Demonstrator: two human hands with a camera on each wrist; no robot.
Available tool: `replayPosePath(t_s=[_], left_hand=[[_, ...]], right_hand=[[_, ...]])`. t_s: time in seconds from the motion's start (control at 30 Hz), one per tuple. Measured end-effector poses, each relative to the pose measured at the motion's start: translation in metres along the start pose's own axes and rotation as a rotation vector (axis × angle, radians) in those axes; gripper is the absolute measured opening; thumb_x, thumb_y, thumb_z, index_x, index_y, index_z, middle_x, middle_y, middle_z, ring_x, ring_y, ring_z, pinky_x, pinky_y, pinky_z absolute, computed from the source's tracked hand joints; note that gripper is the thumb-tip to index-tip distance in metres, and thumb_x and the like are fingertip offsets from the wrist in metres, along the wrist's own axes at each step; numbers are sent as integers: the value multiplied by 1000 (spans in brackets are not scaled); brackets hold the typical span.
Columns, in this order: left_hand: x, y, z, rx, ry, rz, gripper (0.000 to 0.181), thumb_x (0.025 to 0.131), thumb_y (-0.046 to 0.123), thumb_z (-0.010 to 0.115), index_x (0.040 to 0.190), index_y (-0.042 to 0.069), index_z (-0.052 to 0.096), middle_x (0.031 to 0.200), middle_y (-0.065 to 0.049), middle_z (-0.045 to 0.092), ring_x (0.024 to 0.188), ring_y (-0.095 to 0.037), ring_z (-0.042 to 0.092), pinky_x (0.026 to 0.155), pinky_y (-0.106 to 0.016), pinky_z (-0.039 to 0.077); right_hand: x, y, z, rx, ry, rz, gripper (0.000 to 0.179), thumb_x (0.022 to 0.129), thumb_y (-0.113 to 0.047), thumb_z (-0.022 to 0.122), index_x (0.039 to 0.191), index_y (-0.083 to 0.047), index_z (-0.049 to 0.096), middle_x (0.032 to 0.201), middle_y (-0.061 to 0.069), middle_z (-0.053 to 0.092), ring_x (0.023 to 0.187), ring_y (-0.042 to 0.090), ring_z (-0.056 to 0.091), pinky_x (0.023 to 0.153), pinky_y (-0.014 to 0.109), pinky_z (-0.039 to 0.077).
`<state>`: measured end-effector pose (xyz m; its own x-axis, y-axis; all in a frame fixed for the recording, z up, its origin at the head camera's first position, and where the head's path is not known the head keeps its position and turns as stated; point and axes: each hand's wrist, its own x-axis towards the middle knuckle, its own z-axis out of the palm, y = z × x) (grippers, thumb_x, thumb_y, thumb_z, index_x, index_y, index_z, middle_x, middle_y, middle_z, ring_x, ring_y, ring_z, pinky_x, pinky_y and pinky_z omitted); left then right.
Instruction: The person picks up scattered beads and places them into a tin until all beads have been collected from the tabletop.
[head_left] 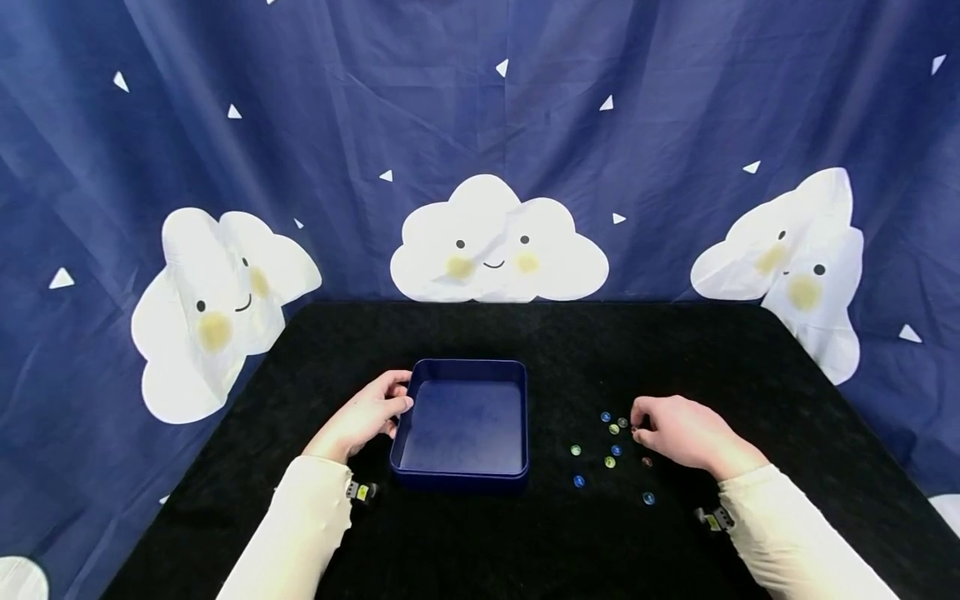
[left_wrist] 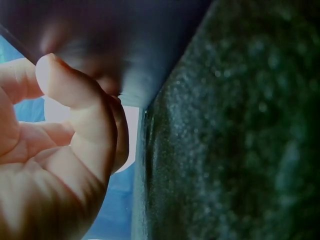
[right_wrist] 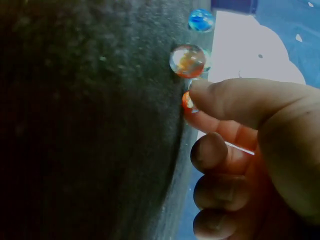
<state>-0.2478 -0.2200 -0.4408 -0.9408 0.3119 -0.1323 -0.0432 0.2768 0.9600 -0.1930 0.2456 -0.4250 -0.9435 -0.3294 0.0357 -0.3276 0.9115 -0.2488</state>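
A dark blue square box (head_left: 459,477) with a low rim stands on the black cloth. My left hand (head_left: 369,414) is at its left side, fingers bent and fingertips against the outer wall, seen also in the left wrist view. With thumb and index finger, my right hand (head_left: 682,432) pinches an orange-red marble (right_wrist: 187,102) low over the cloth. Its other fingers curl loosely below. Close by lie a clear marble with orange and yellow inside (right_wrist: 187,61) and a blue marble (right_wrist: 201,20).
Between box and right hand several glass marbles lie scattered, among them a green one (head_left: 576,450), a yellow-green one (head_left: 610,462), a red one (head_left: 647,461) and a blue one (head_left: 648,498). A blue curtain (head_left: 480,108) with white clouds hangs behind the black table (head_left: 480,550).
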Motion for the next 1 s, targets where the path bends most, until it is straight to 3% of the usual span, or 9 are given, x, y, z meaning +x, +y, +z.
replayPosePath(t_s=[0.27, 0.57, 0.77, 1.0], left_hand=[[1, 0, 1, 1, -4, 4, 47, 90, 4, 52, 136, 3, 38, 103, -15, 40, 68, -22, 51, 50, -31, 47], [0, 0, 2, -8, 12, 10, 47, 90, 4, 51, 135, 3, 38, 103, -14, 40, 70, -22, 51, 49, -31, 47], [-1, -1, 2, -14, 15, -4, 46, 90, 4, 51, 135, 4, 39, 104, -15, 40, 71, -22, 51, 50, -31, 47], [0, 0, 2, -5, 18, 4, 44, 90, 4, 51, 133, 5, 40, 104, -15, 41, 71, -23, 51, 50, -33, 48]], right_hand=[[0, 0, 3, -9, 15, 29, 14, 80, -23, 68, 77, -30, 56, 62, -16, 50, 59, 8, 47, 54, 31, 39], [8, -11, 4, -11, 134, 75, 11, 77, -29, 65, 77, -32, 54, 60, -17, 49, 56, 7, 48, 53, 32, 38], [15, -31, 2, 24, 185, 40, 12, 77, -29, 63, 78, -33, 52, 52, -19, 46, 45, 1, 46, 50, 29, 37], [19, -52, -1, 29, 258, -41, 12, 77, -30, 64, 78, -36, 54, 55, -20, 44, 51, 3, 44, 49, 27, 36]])
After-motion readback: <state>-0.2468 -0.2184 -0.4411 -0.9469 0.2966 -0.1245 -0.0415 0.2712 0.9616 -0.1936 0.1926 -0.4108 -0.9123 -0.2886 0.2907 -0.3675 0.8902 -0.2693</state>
